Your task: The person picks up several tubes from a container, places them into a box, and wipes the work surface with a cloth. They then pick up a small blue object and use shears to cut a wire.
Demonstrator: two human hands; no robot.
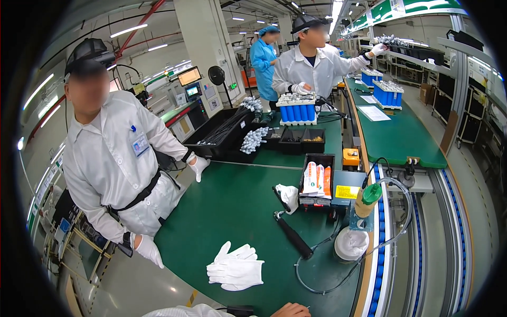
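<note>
At the bottom edge the top of a bare hand [291, 310] shows. It lies in line with my white left sleeve [185, 311] and a black wristband [238, 310], so I take it as my left hand. The frame cuts off its fingers; whether it holds anything is hidden. My right hand is out of view. Nearest to the hand, a flat pair of white gloves [235, 267] lies on the green table [211, 211]. Farther right on the table lies a black-handled tool [293, 238] with a cable.
A black bin [318, 179] holds white and orange packets. Beside it stand a green-capped bottle [368, 201] and a white-covered container [351, 243]. Roller tracks [380, 253] run along the right. A person [121, 142] leans on the left edge; another [311, 63] stands by a blue battery pack [297, 109].
</note>
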